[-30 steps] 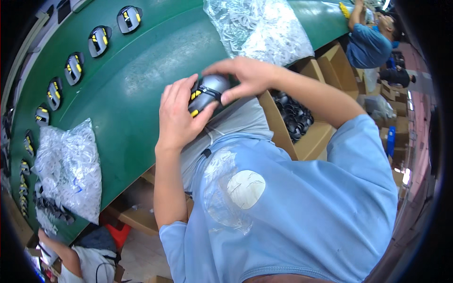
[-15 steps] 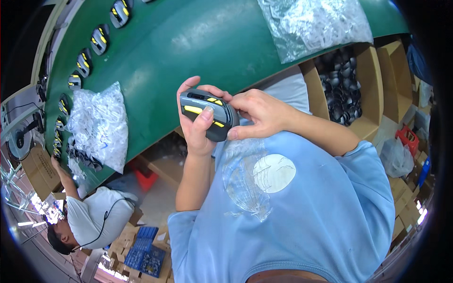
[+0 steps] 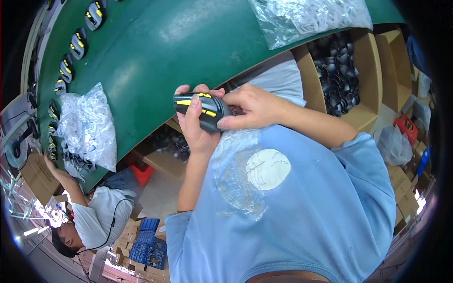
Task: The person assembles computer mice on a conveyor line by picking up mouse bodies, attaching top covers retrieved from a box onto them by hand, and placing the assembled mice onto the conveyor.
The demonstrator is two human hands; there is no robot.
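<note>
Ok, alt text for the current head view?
A blue-shirted person holds a black-grey casing with yellow accents in left grip and right grip beside a green table. Similar casings line its left side, near a clear bag.

Blue crates [image 3: 148, 251] stand near a co-worker [image 3: 100, 218], a red object [image 3: 404, 124] beside a translucent bag [image 3: 394, 147].

A broad passage is offered over the middle of the green table [image 3: 155, 56], bounded on the left by a row of grey-and-yellow mice [image 3: 78, 43] and at the upper right by a clear bag [image 3: 325, 16]. The lower-left stretch is obstructed by a second bag [image 3: 92, 127]. The gap between the left hand [image 3: 200, 137] and right hand [image 3: 255, 108] is filled by a held mouse [image 3: 207, 123]. Low reach rightward is hindered by a carton's [image 3: 370, 70] upright walls.
</note>
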